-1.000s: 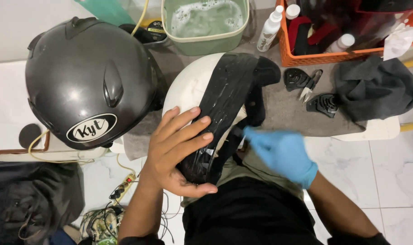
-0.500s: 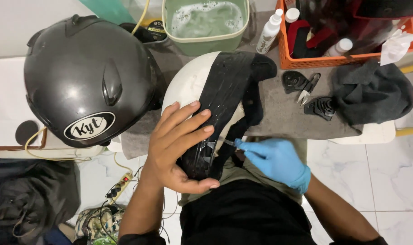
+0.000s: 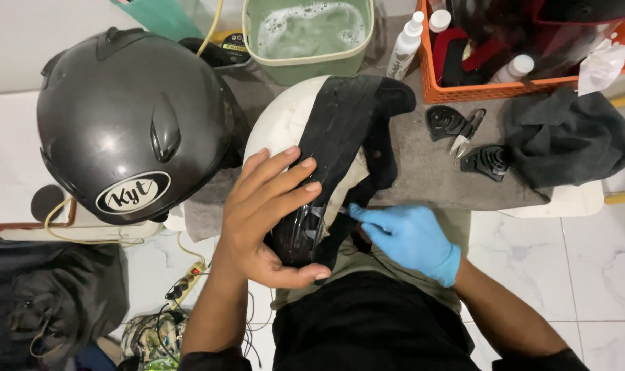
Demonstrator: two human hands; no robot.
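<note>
In the middle of the frame a white helmet [image 3: 285,120] with a broad black strip lies on the person's lap and against the edge of a grey mat [image 3: 429,172]. The bare left hand [image 3: 271,220] is spread wide over its lower part, fingers [image 3: 285,168] splayed across the black strip and the thumb curled underneath, so the shell is clasped between them. The right hand [image 3: 408,237], in a blue glove, sits just right of it, its fingertips pinched together at the helmet's lower edge; whether they grip something small there I cannot tell.

At the upper left of the frame rests a dark grey helmet [image 3: 130,120], beside the white one. At the top centre stands a green tub [image 3: 309,34] of soapy water, with a white spray bottle [image 3: 405,45] to its right and an orange basket [image 3: 525,86] at the upper right. On the mat lie small black parts [image 3: 487,161] and a dark cloth [image 3: 566,137].
</note>
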